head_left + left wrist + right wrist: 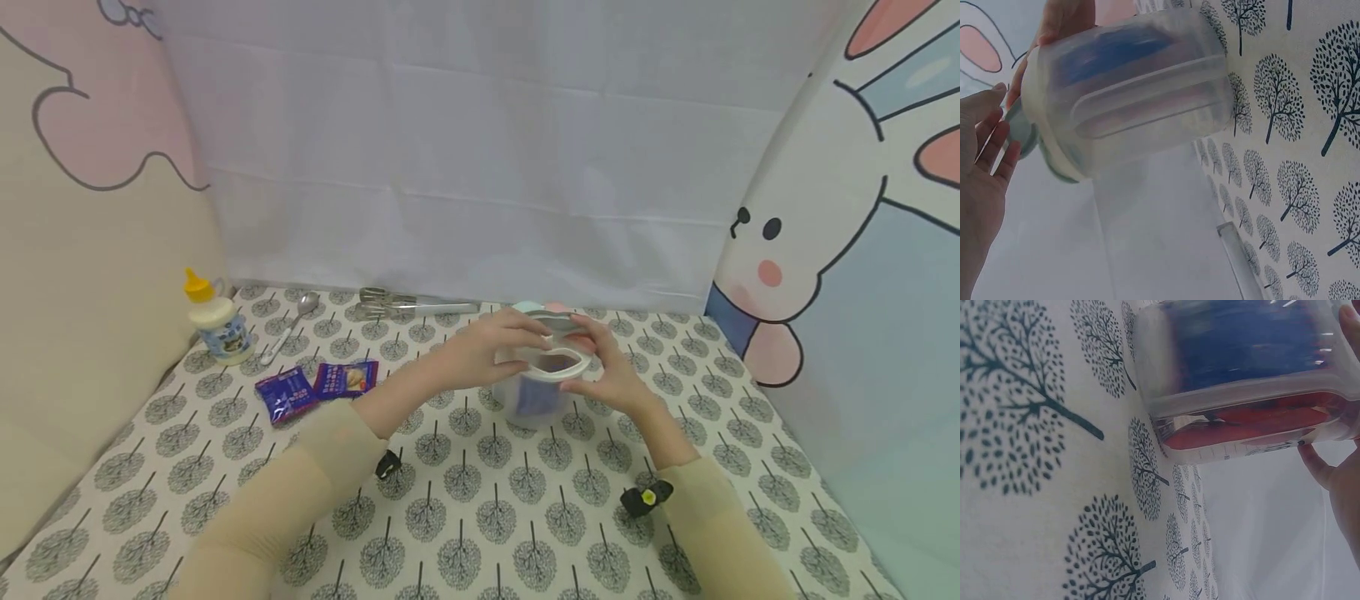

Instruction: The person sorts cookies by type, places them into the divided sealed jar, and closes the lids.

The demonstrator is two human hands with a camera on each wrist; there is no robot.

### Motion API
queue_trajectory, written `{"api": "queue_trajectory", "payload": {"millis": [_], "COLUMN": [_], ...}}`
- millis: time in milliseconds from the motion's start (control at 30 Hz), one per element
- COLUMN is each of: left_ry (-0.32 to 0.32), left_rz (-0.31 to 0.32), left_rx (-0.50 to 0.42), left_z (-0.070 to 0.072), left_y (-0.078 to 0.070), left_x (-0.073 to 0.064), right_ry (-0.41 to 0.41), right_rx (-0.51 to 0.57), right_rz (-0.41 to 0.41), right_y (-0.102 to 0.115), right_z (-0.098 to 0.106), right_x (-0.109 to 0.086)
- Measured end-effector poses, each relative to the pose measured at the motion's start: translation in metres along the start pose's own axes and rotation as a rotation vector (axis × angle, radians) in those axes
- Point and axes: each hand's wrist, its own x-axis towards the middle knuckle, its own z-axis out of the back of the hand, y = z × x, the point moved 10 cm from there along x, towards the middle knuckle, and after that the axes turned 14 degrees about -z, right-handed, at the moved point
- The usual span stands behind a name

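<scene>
On the bench (450,517), head view: clear jar (534,400) at centre right, lid (553,322) raised behind its mouth. Left hand (498,343) at the jar's left rim, fingers extended, thumb apart; contact cannot be told. Right hand (617,377) holds the rim from the right, thumb in front. To the left: two packets (288,395), bottle (219,327) upright, spoon (288,331). Tongs (420,307) lie at the back edge.

Left wrist view: left fingers loosely spread beside the lid; jar base close to the cloth (1297,150), touching or not unclear.

Right wrist view: blue (1244,347) and red contents (1260,417) show through the wall; right hand partly cut off.
</scene>
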Motion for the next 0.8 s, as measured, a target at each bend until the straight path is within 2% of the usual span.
{"api": "queue_trajectory", "payload": {"millis": [100, 167, 233, 367, 633, 800], "left_ry": [-0.062, -0.05, -0.011, 0.076, 0.226, 0.287], "left_rz": [0.028, 0.087, 0.164, 0.328, 0.537, 0.684], "left_rx": [-0.034, -0.063, -0.08, -0.101, -0.121, -0.185], "left_z": [0.017, 0.023, 0.026, 0.025, 0.012, 0.007], "left_y": [0.003, 0.008, 0.013, 0.025, 0.043, 0.044], "left_x": [-0.014, -0.028, -0.046, -0.094, -0.198, -0.249], "right_ry": [-0.007, -0.014, -0.018, -0.015, -0.018, -0.031], "right_rx": [0.002, -0.005, -0.007, 0.0, -0.003, 0.011], "right_rz": [-0.016, -0.03, -0.041, -0.046, -0.035, -0.011], "right_y": [-0.001, -0.002, -0.003, -0.002, 0.001, 0.002], "right_z": [0.001, 0.001, 0.002, 0.0, 0.001, 0.001], "right_x": [0.0, 0.0, 0.001, 0.001, 0.001, 0.0]}}
